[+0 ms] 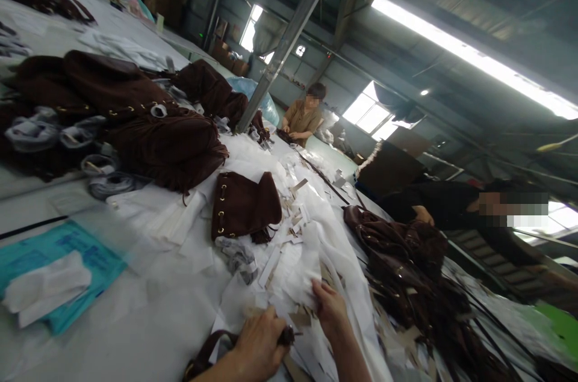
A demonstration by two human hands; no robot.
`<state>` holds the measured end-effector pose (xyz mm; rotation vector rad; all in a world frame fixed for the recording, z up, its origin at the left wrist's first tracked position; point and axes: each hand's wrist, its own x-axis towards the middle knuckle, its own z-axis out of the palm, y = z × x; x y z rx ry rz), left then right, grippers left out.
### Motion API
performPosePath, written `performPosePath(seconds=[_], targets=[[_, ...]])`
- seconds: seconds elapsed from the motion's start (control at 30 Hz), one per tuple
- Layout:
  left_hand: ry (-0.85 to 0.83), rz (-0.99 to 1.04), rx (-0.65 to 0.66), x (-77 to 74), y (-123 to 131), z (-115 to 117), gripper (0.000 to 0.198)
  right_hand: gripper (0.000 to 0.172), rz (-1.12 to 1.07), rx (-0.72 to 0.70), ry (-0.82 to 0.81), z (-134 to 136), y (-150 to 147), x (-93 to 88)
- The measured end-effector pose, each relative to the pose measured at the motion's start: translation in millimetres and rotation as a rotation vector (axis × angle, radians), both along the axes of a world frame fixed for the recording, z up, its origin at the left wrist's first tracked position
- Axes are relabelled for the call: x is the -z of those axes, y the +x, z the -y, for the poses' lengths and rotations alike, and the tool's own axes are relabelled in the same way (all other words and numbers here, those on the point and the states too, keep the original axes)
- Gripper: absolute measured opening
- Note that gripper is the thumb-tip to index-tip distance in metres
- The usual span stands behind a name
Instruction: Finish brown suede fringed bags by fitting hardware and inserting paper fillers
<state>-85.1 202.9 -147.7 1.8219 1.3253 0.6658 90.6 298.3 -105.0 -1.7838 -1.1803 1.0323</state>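
My left hand [261, 343] is closed around a dark brown strap [208, 351], which curves out to the left of my wrist; a dark end pokes out at the thumb side. Thumb and fingers of my right hand [332, 310] pinch the edge of a thin white sheet [295, 277] among paper scraps. Just beyond both hands lies a brown drawstring bag [246, 206] with gold eyelets along one side. A plastic-wrapped grey bundle [239, 258] rests against its near end.
Brown bags [167, 144] are heaped at the left with wrapped coils. A teal plastic packet [67, 274] carries a white cloth. More brown bags [401, 243] lie at the right, beside a person in dark clothes. Another person works at the back, past a slanting metal post [289, 45].
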Motion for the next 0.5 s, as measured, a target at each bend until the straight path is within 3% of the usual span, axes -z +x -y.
performPosePath(seconds=[0.2, 0.3, 0.4, 0.5], targets=[[0.078, 0.148, -0.258, -10.3, -3, -5, 0.01, 0.043, -0.53, 0.007, -0.103, 61, -15, -42.0], [0.098, 0.266, -0.334, -20.9, -14, -8, 0.004, 0.041, -0.591, 0.043, -0.081, 99, -22, -53.3], [0.085, 0.378, -0.279, -44.0, -29, -7, 0.014, 0.04, -0.56, 0.117, 0.009, 132, -24, -53.5], [0.015, 0.473, -0.141, -83.2, -37, 3, 0.024, 0.035, -0.528, 0.143, 0.099, 159, -23, -55.7]])
